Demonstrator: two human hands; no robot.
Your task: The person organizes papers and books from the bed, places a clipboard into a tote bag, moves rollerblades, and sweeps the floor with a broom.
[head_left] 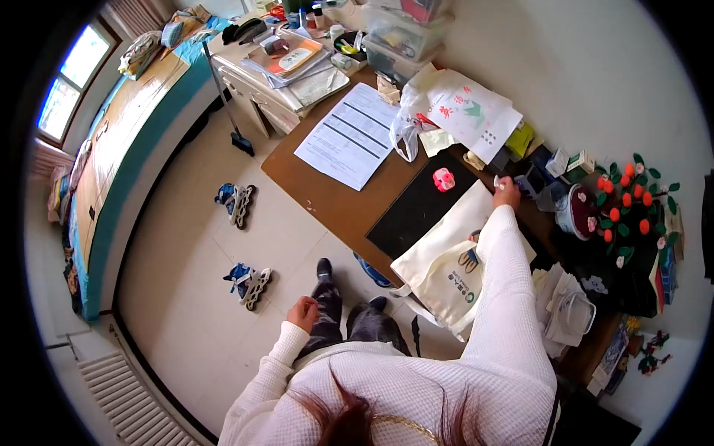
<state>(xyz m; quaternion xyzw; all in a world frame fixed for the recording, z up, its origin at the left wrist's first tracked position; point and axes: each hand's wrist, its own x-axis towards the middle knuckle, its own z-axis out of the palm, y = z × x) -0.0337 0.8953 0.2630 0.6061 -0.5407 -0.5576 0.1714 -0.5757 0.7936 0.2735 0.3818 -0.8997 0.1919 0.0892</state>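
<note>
My right hand (506, 195) reaches over the desk, its fingers closed on a small white thing beside the top edge of a cream cloth bag (439, 249). The bag lies flat on the desk's near part, partly under my right sleeve, its straps hanging over the edge. To the left of that hand, a pink toy (443, 179) rests on a black mat (405, 215). My left hand (303, 314) hangs above the floor near my leg, fingers curled; whether anything is in them is hidden.
Printed sheets (349, 134) and a plastic bag (405, 134) lie on the desk (297, 178). An artificial plant (632, 201) and a clear container (576, 316) are at the right. Roller skates (249, 286) and a broom (242, 143) stand on the floor.
</note>
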